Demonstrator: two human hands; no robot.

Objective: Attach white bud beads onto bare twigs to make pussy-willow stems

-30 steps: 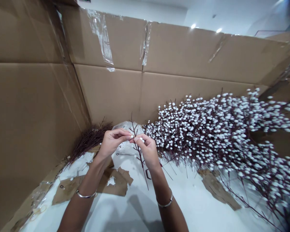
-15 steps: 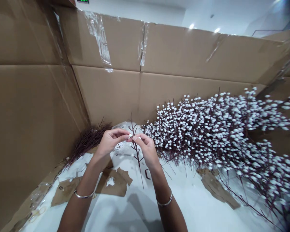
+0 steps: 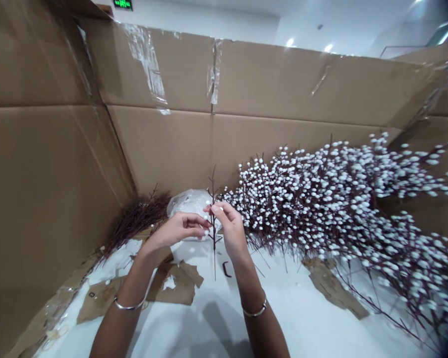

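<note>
A bare dark twig (image 3: pixel 214 253) held upright between the hands.
Thin and reddish-brown with short side shoots, it stands nearly vertical, pinched in the fingertips of the right hand (image 3: pixel 231 231), the curled left hand (image 3: pixel 179 229) just beside it; any white buds under the fingers are hard to make out.

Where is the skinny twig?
In the head view, the dark twig stands between the left hand and right hand, in front of the plastic bag.
</note>
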